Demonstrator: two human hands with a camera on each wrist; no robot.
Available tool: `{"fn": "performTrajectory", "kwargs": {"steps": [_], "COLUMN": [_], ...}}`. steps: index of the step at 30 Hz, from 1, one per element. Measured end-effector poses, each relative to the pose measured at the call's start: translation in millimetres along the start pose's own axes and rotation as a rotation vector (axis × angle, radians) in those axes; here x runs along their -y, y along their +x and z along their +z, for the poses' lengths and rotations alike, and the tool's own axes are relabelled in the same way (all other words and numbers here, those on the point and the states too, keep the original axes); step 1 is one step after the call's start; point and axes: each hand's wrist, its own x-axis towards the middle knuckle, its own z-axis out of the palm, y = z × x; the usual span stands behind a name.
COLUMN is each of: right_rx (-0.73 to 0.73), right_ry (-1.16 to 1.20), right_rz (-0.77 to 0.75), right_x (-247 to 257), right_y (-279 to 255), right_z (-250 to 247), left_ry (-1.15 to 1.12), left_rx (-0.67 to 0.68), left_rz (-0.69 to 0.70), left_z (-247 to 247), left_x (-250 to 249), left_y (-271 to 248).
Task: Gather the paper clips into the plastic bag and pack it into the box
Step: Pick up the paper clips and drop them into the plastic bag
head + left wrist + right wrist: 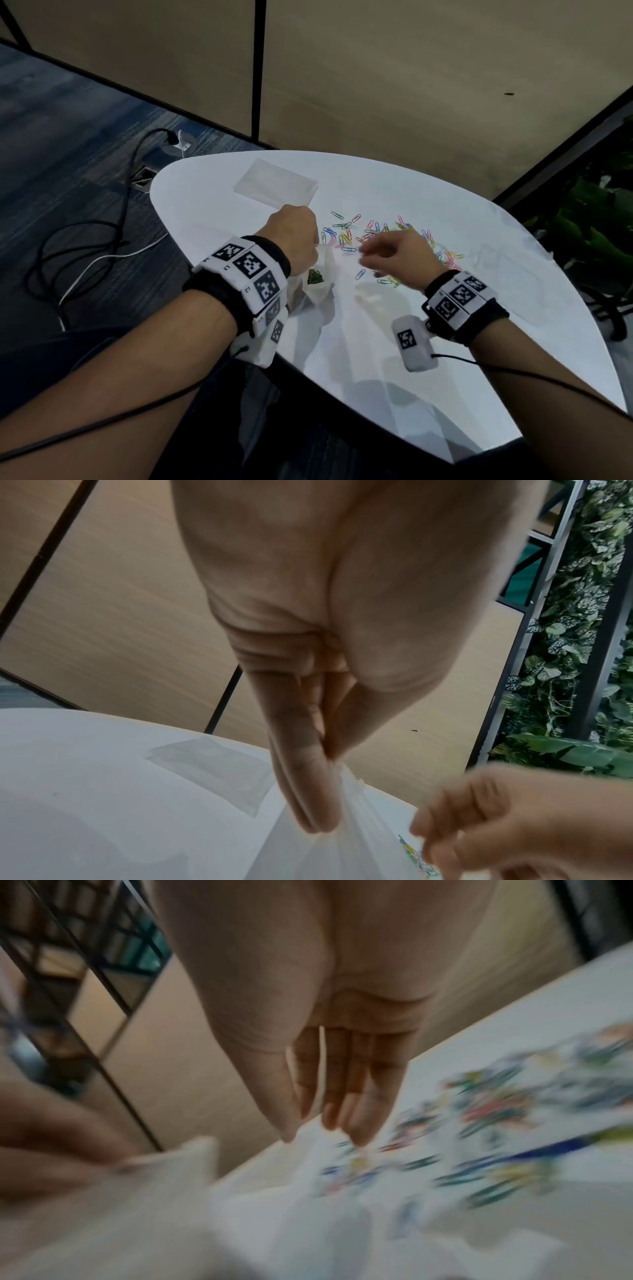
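Many coloured paper clips (pixel 376 233) lie scattered on the white table (pixel 445 342). My left hand (pixel 317 243) pinches the rim of the thin white plastic bag (pixel 318 291) and holds it up beside the pile; a few green clips (pixel 315 276) show inside. In the left wrist view the left hand (pixel 325 818) grips the bag (pixel 342 853) between thumb and fingers. My right hand (pixel 370 257) hovers over the near clips, blurred, fingers extended, holding nothing visible. The right wrist view shows the right hand (pixel 322 1137) straight above blurred clips (pixel 496 1110). A flat translucent box (pixel 275 183) lies further back.
The table's rounded edge runs close on the left and near side. Black and white cables (pixel 85 260) and a floor socket (pixel 142 178) lie on the carpet at left. Green plants (pixel 599 219) stand at right, and wood panels rise behind.
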Motion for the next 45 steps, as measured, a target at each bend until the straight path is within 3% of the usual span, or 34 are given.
{"fn": "performTrajectory", "kwargs": {"steps": [3,6,13,19,28,32,36,42,43,45], "right_rx": [0.010,0.043,-0.136,-0.247,-0.067,-0.112,-0.143,-0.229,-0.194,-0.140], "right_ry": [-0.568,-0.678,-0.398,-0.230,-0.719,-0.727,-0.743,-0.367,-0.198,0.355], "right_rz": [0.279,0.396,0.167,0.147,-0.096,-0.232,-0.122,0.295,0.376,0.501], "right_x": [-63,-104,-91,-65,-62,-58,-62,-69,-73,-72], "right_y": [12,8,25,53,86,85,78,70,70,69], "right_z": [-24,-25,21,52,73,70,57,17,10,-1], "left_ry": [0.003,0.005,0.019,0.031,0.025,0.018,0.007,0.005,0.006,0.006], "left_rx": [0.008,0.021,0.020,0.012,0.024,0.022,0.022,0.030,0.032,0.032], "left_rz": [-0.006,-0.012,-0.018,-0.027,-0.025,-0.036,-0.044,-0.041,-0.044,-0.051], "left_z": [-4,-5,-8,-12,-11,-11,-11,-9,-8,-8], "left_x": [1,2,6,13,12,12,10,7,7,7], "left_y": [0,0,2,0,2,1,0,2,3,3]}}
